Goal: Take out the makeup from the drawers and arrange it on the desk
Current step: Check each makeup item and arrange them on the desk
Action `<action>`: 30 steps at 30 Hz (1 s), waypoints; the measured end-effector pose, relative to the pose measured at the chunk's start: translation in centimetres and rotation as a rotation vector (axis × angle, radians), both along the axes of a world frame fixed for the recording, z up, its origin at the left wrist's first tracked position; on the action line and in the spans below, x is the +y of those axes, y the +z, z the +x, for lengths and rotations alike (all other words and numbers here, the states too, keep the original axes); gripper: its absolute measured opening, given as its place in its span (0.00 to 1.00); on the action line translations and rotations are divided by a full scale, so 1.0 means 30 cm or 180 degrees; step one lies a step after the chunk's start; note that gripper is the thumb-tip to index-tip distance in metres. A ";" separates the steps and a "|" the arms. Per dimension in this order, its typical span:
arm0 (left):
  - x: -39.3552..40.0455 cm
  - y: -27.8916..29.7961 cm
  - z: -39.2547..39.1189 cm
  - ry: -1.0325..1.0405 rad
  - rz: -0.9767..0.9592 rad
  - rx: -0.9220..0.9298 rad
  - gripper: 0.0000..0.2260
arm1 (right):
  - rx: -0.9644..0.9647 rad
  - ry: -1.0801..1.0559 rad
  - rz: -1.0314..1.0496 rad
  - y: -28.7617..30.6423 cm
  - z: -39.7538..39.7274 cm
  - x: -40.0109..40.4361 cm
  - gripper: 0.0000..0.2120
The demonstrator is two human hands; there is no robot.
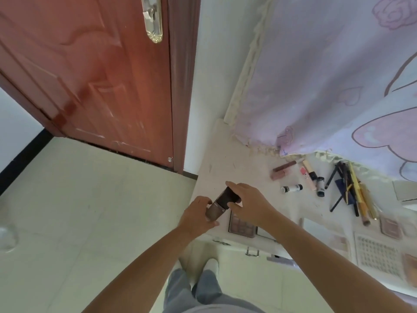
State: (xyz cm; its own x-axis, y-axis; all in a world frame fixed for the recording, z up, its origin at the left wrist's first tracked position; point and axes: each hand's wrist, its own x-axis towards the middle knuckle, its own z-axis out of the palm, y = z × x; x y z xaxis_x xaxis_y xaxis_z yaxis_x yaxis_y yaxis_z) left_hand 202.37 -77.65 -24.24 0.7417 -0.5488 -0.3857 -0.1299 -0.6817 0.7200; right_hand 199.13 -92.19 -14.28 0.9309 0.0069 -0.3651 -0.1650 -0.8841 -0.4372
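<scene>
Both hands hold one brown makeup bottle (216, 210) with a dark cap over the desk's left end. My left hand (198, 216) grips its brown body. My right hand (247, 203) grips the dark cap end. Below them an eyeshadow palette (242, 227) lies on the white desk (225, 163). Further right lie two brown lip tubes (283, 169), a small white tube (292, 188), a concealer stick (310, 176) and a bunch of pencils and brushes (352, 190). More palettes (391, 227) sit at the right edge.
A red-brown door (94, 75) stands at the left over pale floor tiles. A lilac printed cloth (338, 75) hangs behind the desk. A drawer handle (252, 253) shows on the desk front, above my feet (211, 266).
</scene>
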 end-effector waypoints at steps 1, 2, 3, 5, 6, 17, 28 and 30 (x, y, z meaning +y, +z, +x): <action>0.016 0.007 0.017 -0.0173 -0.0042 0.0098 0.27 | -0.0021 0.0017 -0.0005 -0.002 -0.005 0.004 0.26; 0.027 0.017 0.036 -0.0333 -0.0076 0.0154 0.28 | -0.0042 0.0014 0.0000 -0.004 -0.009 0.005 0.26; 0.033 0.027 0.053 -0.0461 -0.0114 0.0161 0.27 | -0.0068 -0.0009 0.0027 -0.007 -0.014 0.006 0.25; 0.026 0.045 0.076 -0.0586 -0.0209 0.0100 0.22 | -0.0141 -0.0074 0.0154 -0.012 -0.021 0.005 0.25; 0.017 0.052 0.079 -0.0610 -0.0231 0.0080 0.20 | -0.0163 -0.0087 0.0223 -0.015 -0.024 0.001 0.25; -0.011 0.049 0.049 -0.0230 -0.0431 -0.0143 0.17 | 0.0411 -0.0288 -0.0346 -0.135 -0.129 -0.119 0.26; 0.069 0.040 -0.029 0.0440 0.0207 0.0032 0.18 | 0.0443 0.0298 -0.1085 -0.317 -0.196 -0.135 0.34; 0.098 0.050 -0.077 0.0158 0.0462 0.0126 0.15 | 0.0387 0.0188 -0.0909 -0.311 -0.203 -0.144 0.34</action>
